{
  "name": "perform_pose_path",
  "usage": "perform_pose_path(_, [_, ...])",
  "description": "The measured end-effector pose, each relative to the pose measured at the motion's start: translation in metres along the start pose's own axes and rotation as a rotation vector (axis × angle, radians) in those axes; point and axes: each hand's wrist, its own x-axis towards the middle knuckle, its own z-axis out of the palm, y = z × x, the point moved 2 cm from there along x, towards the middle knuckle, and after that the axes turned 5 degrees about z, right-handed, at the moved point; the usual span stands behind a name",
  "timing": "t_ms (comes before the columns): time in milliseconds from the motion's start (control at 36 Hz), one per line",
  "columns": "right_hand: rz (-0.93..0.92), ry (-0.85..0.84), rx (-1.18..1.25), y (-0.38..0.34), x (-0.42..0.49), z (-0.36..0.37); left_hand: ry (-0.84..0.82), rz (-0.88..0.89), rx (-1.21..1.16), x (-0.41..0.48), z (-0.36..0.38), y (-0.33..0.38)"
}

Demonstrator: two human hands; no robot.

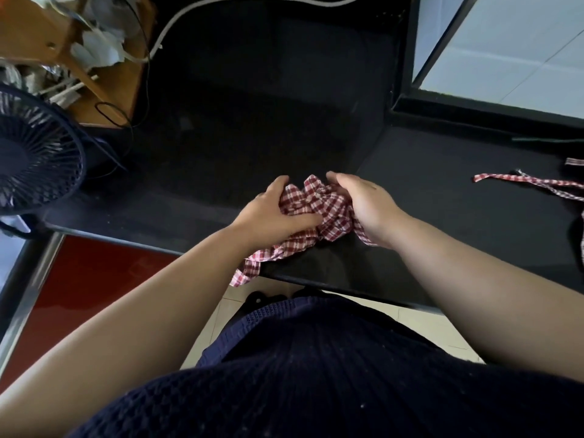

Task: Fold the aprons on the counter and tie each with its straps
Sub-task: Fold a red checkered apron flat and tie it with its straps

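The left hand [278,213] is gripping the bunched red-checked apron [319,200], fingers curling into the cloth and thumb lying across the top. The right hand [363,203] is clutching the other side, with its fingertips buried in the folds and hidden. The bundle is sitting at the near edge of the black worktop [442,216], with one corner hanging over it. How the cloth is lying inside the bundle is hard to make out. Well to the right, checked straps [499,177] are running out of view. At left a dark fan [34,153] is standing, partly cut off.
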Motion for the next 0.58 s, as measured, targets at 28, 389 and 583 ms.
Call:
perform_pose_path(28, [0.010,-0.009,0.008,-0.002,0.001,-0.001,0.012,-0.004,0.014,0.002,-0.001,0.003])
perform_pose_path(389, [-0.144,-0.025,-0.336,-0.042,-0.029,-0.027,0.302,-0.028,-0.801,0.001,-0.034,0.021])
perform_pose_path(583, [-0.170,0.204,-0.320,-0.053,-0.038,-0.017,0.372,-0.016,-0.908,-0.012,-0.069,0.027])
